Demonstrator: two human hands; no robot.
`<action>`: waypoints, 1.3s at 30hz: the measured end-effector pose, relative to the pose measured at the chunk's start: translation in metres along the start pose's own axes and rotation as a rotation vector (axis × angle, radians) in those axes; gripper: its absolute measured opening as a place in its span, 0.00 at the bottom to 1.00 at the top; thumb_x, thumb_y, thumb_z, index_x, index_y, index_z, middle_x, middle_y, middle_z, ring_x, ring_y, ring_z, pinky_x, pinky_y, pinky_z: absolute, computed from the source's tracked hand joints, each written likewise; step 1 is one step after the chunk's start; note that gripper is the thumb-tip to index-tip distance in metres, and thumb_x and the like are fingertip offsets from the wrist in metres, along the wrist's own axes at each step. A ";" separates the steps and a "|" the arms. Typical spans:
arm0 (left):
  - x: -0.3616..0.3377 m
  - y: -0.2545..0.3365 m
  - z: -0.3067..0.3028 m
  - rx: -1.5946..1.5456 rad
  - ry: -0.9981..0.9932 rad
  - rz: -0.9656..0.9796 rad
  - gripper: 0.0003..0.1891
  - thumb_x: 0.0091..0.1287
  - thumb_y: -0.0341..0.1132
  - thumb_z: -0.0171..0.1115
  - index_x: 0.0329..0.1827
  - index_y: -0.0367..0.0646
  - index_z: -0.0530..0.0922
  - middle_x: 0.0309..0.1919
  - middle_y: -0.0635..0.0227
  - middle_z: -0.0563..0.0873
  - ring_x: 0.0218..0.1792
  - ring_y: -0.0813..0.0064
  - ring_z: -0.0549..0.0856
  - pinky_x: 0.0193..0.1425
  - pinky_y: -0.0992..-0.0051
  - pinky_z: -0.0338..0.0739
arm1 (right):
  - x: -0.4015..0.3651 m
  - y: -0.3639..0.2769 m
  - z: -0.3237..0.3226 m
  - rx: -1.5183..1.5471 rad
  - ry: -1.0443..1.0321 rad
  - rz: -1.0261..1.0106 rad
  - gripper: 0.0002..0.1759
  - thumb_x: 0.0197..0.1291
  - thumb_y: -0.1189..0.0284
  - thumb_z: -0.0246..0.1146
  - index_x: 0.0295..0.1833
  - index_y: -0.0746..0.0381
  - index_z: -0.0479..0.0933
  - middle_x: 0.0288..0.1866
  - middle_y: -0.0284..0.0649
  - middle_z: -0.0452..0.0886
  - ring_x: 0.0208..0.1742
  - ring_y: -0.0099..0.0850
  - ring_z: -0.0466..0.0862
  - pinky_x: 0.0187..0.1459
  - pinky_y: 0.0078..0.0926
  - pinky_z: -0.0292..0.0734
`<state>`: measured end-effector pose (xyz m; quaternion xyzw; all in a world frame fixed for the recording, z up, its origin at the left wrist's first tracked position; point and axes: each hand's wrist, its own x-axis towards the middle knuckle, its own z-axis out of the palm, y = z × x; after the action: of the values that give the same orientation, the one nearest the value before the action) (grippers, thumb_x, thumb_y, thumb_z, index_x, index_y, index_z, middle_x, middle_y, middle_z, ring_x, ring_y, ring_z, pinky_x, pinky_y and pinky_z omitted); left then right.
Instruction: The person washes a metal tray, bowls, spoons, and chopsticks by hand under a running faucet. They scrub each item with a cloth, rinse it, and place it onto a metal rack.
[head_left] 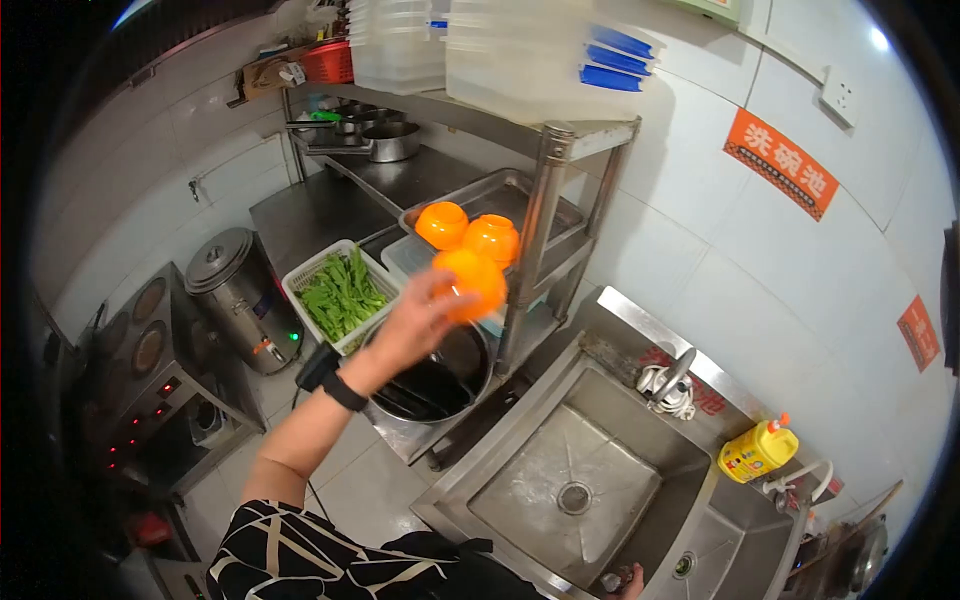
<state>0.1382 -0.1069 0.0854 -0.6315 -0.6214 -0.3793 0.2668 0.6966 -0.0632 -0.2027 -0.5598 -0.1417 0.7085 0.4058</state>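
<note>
My left hand (412, 325), its wrist in a black band, is closed on an orange bowl (472, 283) slightly blurred by motion. Just beyond it, two more orange bowls (491, 239) sit bottom up on a metal tray (515, 185) on the rack. Below my left hand is a large round pot (480, 385) with dark contents. At the bottom edge, my right hand (632, 582) shows only in part, at the front of the metal sink (540, 460). Its fingers look closed beside something small, shiny and clear that I cannot name.
A white basket (295, 282) of green leaves (343, 295) stands left of the pot. The rack post (535, 220) rises close to the bowls. A yellow bottle (757, 452) and a faucet (675, 375) stand behind the sink. Stove (150, 370) and steel urn (235, 290) are left.
</note>
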 end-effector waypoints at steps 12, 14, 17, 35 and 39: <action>0.061 -0.146 0.042 0.262 -0.028 -0.060 0.13 0.56 0.29 0.51 0.44 0.43 0.76 0.40 0.57 0.76 0.46 0.60 0.74 0.52 0.64 0.68 | -0.052 -0.012 -0.001 -0.018 0.173 -0.361 0.19 0.53 0.64 0.59 0.49 0.61 0.70 0.48 0.36 0.74 0.51 0.32 0.73 0.52 0.32 0.68; 0.059 -0.148 0.047 0.073 -0.120 -0.097 0.13 0.58 0.30 0.50 0.46 0.40 0.74 0.43 0.57 0.76 0.46 0.61 0.75 0.52 0.65 0.68 | -0.054 -0.009 -0.023 0.008 0.158 -0.434 0.18 0.56 0.66 0.58 0.50 0.62 0.68 0.47 0.38 0.73 0.52 0.31 0.71 0.54 0.33 0.65; 0.038 -0.234 0.075 -0.074 -0.237 -0.211 0.29 0.50 0.22 0.57 0.59 0.43 0.66 0.56 0.58 0.70 0.58 0.59 0.66 0.63 0.65 0.60 | -0.063 -0.041 -0.034 -0.089 0.260 -0.465 0.16 0.57 0.69 0.56 0.50 0.65 0.68 0.41 0.35 0.74 0.41 0.22 0.73 0.41 0.19 0.69; -0.093 0.054 0.134 -0.462 -0.221 -0.971 0.13 0.64 0.31 0.52 0.51 0.41 0.71 0.44 0.69 0.76 0.45 0.78 0.74 0.50 0.76 0.68 | 0.188 -0.111 -0.249 -1.579 0.259 -0.110 0.13 0.46 0.64 0.62 0.35 0.60 0.78 0.41 0.45 0.78 0.43 0.42 0.78 0.44 0.35 0.74; -0.093 0.118 0.183 -0.526 -0.388 -1.148 0.11 0.63 0.30 0.53 0.49 0.44 0.71 0.40 0.73 0.76 0.41 0.81 0.75 0.47 0.79 0.67 | 0.210 -0.085 -0.237 -1.573 0.364 0.325 0.15 0.51 0.63 0.57 0.42 0.60 0.76 0.49 0.45 0.76 0.50 0.41 0.77 0.48 0.36 0.74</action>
<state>0.2874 -0.0234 -0.0788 -0.3011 -0.7828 -0.4797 -0.2576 0.9381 0.0845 -0.3687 -0.8002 -0.4458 0.3500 -0.1962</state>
